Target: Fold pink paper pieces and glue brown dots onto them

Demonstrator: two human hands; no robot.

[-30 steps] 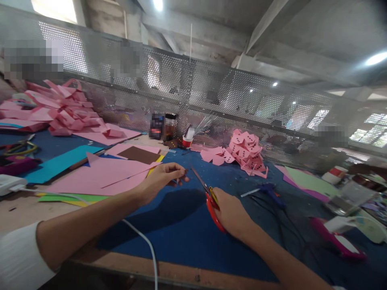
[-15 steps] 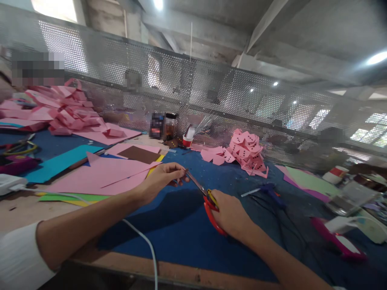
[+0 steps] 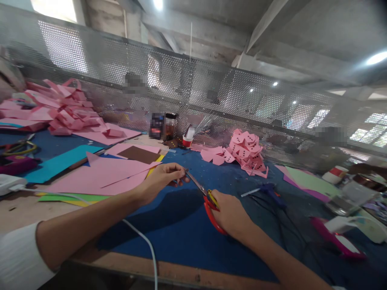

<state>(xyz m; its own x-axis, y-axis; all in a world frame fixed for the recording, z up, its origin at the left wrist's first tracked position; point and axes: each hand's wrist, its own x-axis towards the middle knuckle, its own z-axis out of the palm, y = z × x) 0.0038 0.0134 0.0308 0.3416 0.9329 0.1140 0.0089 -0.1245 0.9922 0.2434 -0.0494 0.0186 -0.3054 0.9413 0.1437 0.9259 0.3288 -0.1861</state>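
Red-handled scissors (image 3: 211, 211) are gripped in my right hand (image 3: 232, 214), with a bit of yellow showing at the handle. Their metal blades point up and left to the fingertips of my left hand (image 3: 169, 177). My left thumb and fingers are pinched together at the blade tips; whatever small piece they hold is too small to make out. Both hands are above a blue work mat (image 3: 181, 241). Just left of my left hand lie pink paper sheets (image 3: 99, 177) and a brown piece of paper (image 3: 138, 154).
Folded pink paper pieces (image 3: 246, 147) are heaped behind my hands, and a larger pink pile (image 3: 69, 108) fills the far left. To the right lies a blue glue gun (image 3: 272, 193) with its cord. A white cable (image 3: 145, 237) crosses the front edge. A perforated metal screen (image 3: 211, 88) stands behind.
My hands and the scissors hold nearly the same position. At the far left, a blurred shape behind the pink pile has gone from view.
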